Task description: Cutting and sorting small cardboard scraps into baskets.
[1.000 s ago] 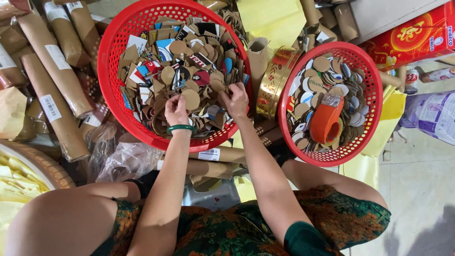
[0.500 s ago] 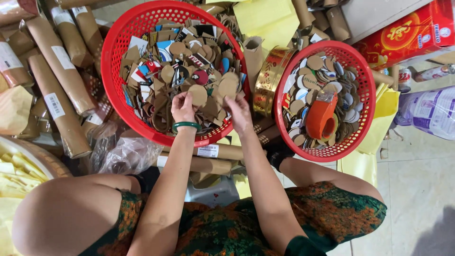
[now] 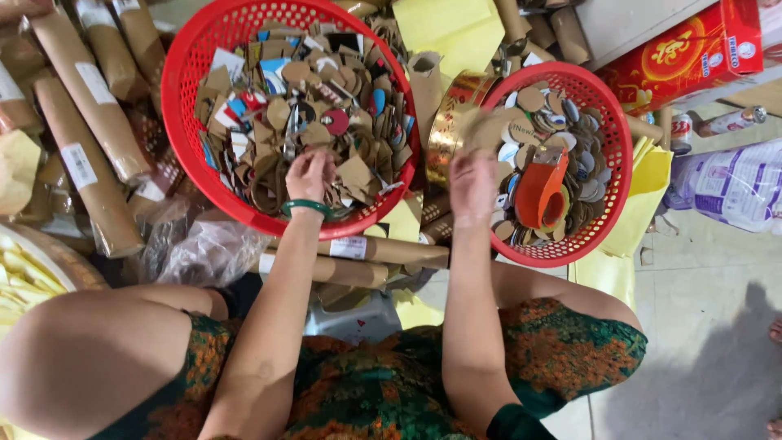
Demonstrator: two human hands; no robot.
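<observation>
1. Left hand (image 3: 309,175): down in the big red basket (image 3: 183,73), fingers curled into the heap of cardboard scraps (image 3: 277,114). Looks pinched on a piece, but which one I can't tell. Green bangle (image 3: 305,208) on the wrist.

2. Right hand (image 3: 472,187): blurred, raised over the near rim of the small red basket (image 3: 619,147), w/ a round cardboard disc (image 3: 481,130) at the fingertips. Grip vs. just let go: can't tell, too smeared.

3. Big basket holds mixed offcuts: rings, odd shapes, some w/ blue or red print. Piled loose, so the hand can rake thru.

4. Small basket holds mostly clean round discs (image 3: 533,98), lying flat and overlapping, i.e. kept apart from the scrap heap. An orange tape dispenser (image 3: 542,187) sits on top of them, centre.

5. Baskets are side by side, each w/in reach of one arm; a gold tin (image 3: 452,122) is wedged between them.

6. Further out: brown paper rolls (image 3: 85,155) stacked left and under the baskets, yellow sheets (image 3: 452,28) behind and under the small basket, a red carton (image 3: 692,53) top right, a printed plastic bag (image 3: 733,183) on the tiled floor (image 3: 700,326).

7. The person sits low, knees spread, baskets just in front of them.
</observation>
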